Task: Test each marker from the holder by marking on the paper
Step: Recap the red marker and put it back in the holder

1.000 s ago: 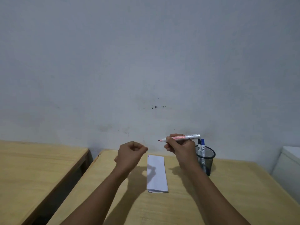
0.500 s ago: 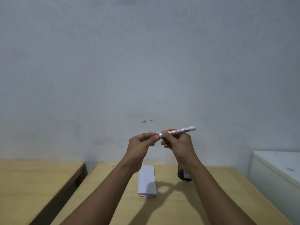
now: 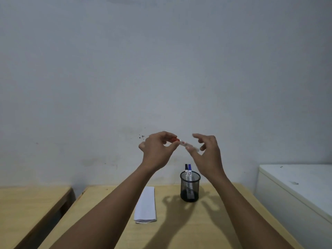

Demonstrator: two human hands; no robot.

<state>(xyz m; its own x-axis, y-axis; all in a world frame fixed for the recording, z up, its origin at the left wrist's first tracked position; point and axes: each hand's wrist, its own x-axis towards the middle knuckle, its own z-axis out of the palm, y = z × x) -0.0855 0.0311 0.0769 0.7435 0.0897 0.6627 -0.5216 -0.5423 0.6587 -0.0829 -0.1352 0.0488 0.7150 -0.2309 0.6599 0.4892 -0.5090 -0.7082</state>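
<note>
Since 0.5 s ago, left hand (image 3: 158, 151) pinches the capped red marker (image 3: 181, 142); right hand (image 3: 206, 151) has spread wide.

A light wooden table (image 3: 215, 221) stood against the wall.
On it lay a folded sheet of white paper (image 3: 146, 203), lengthwise toward the wall, and just to its right, apart from it, stood a black mesh holder (image 3: 190, 187) with two markers (image 3: 188, 174) upright inside.
</note>
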